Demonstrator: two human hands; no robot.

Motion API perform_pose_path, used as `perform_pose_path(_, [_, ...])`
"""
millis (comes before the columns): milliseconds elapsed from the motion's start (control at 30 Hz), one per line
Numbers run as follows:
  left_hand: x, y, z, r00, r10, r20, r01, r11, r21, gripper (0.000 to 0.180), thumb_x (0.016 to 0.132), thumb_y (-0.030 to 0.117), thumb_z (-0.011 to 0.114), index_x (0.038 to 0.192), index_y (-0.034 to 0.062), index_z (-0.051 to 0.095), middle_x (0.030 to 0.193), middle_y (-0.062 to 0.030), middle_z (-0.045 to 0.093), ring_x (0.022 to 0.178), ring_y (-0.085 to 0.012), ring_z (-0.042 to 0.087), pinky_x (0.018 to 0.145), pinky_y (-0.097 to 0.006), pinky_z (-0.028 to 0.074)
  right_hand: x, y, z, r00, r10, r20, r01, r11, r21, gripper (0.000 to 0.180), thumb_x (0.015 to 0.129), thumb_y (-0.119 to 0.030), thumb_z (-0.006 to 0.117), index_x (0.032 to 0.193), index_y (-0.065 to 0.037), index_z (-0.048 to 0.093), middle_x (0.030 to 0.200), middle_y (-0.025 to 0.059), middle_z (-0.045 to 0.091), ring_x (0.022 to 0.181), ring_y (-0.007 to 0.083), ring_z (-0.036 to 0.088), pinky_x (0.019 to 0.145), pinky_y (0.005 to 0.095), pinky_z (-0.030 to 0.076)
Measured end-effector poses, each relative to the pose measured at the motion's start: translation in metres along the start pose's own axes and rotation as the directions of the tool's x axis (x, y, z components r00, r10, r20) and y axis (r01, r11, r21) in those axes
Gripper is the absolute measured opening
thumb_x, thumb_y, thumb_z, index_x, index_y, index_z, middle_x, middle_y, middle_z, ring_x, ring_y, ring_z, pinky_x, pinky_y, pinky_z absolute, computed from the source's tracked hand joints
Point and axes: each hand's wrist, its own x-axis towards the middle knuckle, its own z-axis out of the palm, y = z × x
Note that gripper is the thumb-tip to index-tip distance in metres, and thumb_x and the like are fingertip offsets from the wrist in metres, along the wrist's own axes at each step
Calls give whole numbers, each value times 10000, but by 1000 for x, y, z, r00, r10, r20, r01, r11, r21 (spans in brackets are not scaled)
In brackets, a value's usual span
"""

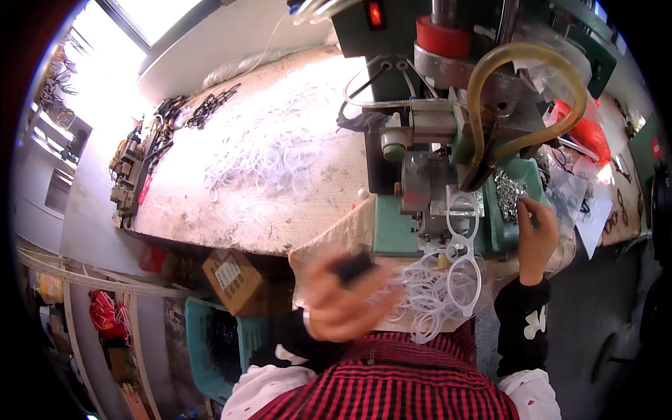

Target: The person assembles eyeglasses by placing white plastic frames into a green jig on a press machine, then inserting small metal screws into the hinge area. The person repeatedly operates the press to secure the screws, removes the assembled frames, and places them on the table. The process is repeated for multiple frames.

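A clear white eyeglass frame front (460,280) stands lengthwise at the machine's metal fixture, one round rim against it and the other hanging below. My left hand (343,297) is smeared by motion, left of that frame and above the apron. Something black (352,269) shows at its fingers; whether it is held or worn is unclear. My right hand (537,234) is at the right edge of a green tray (500,231) of small shiny metal parts (509,196). Its thumb and index finger are pinched together, and what they hold is too small to make out.
More clear frames (420,294) lie piled on the cloth at my lap, and a large heap (269,150) covers part of the bench. The green press (427,133) stands ahead with a looped hose. A cardboard box (234,280) and a teal basket (203,343) are at the lower left.
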Motion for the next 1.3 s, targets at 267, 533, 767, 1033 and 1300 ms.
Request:
perform_pose_path(267, [-23, -184, 25, 800, -548, 245, 394, 787, 475, 200, 810, 51, 701, 985, 109, 777, 1379, -174, 594, 1208, -382, 556, 1047, -503, 418, 12, -40, 10, 1000, 6, 9, -8, 980, 201, 128, 845, 27, 710, 972, 9, 706, 906, 93, 698, 851, 217, 663, 789, 313, 502])
perform_pose_path(533, [-93, -182, 97, 704, -601, 379, 453, 790, 412, 142, 836, 117, 694, 978, 129, 693, 1369, -187, 579, 1156, -429, 543, 1022, -528, 411, -12, 0, -8, 996, -79, -39, 76, 995, -63, 163, 797, 41, 721, 950, -16, 710, 928, 106, 708, 900, 276, 667, 843, 361, 498])
perform_pose_path(767, [-37, -135, 62, 852, -522, 22, 503, 831, 239, 116, 875, 43, 656, 979, 60, 703, 1313, -194, 606, 1166, -388, 537, 1030, -461, 396, -37, -16, -42, 998, 59, -28, -54, 987, 149, 169, 794, 60, 720, 955, 12, 700, 920, 95, 686, 920, 246, 655, 842, 325, 496])
perform_pose_path(1033, [11, -98, 66, 506, -859, 84, 638, 307, -706, 176, 1081, 190, 514, 1030, 42, 595, 855, 0, 577, 684, -51, 469, 635, -215, 410, 20, -92, 40, 991, 89, 98, -130, 788, 602, 367, 802, 27, 726, 1158, 15, 636, 1003, 71, 695, 908, 148, 664, 842, 277, 505])
perform_pose_path(1300, [23, -56, 62, 635, -773, -4, 319, 266, -910, 210, 1087, 177, 467, 1192, 26, 568, 1144, -140, 620, 949, -198, 623, 849, -342, 535, 16, -109, 39, 972, 155, 176, -234, 643, 729, 431, 805, 36, 714, 1220, 17, 599, 888, 24, 654, 898, 105, 613, 854, 240, 466])
